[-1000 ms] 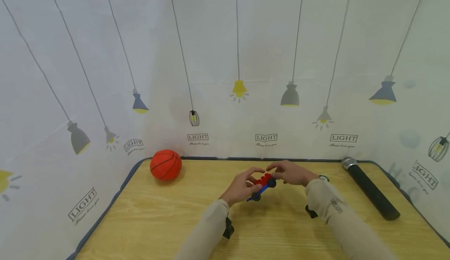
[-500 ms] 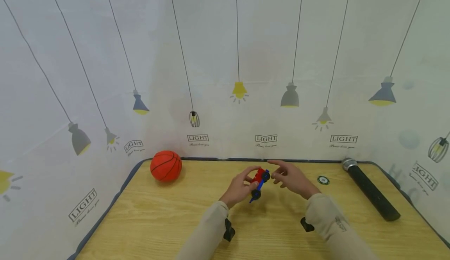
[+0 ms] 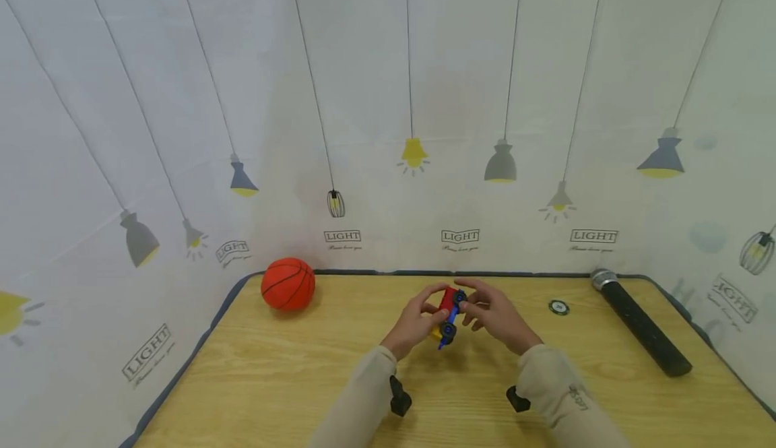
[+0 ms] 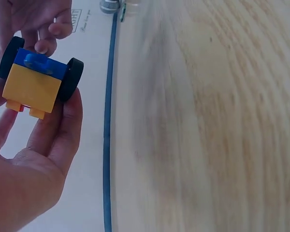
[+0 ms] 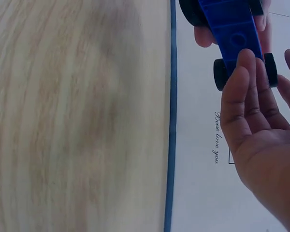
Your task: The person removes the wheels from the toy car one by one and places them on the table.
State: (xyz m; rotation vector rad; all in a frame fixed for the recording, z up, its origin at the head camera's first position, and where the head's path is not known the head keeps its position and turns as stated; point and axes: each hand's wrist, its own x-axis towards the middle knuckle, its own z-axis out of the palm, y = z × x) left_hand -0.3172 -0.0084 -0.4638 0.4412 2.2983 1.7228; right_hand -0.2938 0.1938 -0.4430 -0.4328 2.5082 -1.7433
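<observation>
A small toy car (image 3: pixel 452 316) built of blocks is held above the table, tilted. It has a blue base, black wheels, and red and yellow blocks on top. My left hand (image 3: pixel 413 325) grips it by the sides, with the yellow block (image 4: pixel 31 89) facing the left wrist camera. On the other side, my right hand (image 3: pixel 498 314) is at the car's front end. In the right wrist view, the fairly straight fingers of the right hand (image 5: pixel 266 145) touch the blue underside (image 5: pixel 229 24) between the wheels.
A red basketball-patterned ball (image 3: pixel 287 284) rests at the back left of the wooden table (image 3: pixel 273 380). To the right lie a poker chip (image 3: pixel 559 308) and a black microphone (image 3: pixel 642 327) with a silver head. A white lamp-print backdrop (image 3: pixel 376 98) surrounds the table.
The toy car has turned more upright in the left hand, bringing its yellow part into view. My right hand drew back, uncovering the poker chip, then came back to the car.
</observation>
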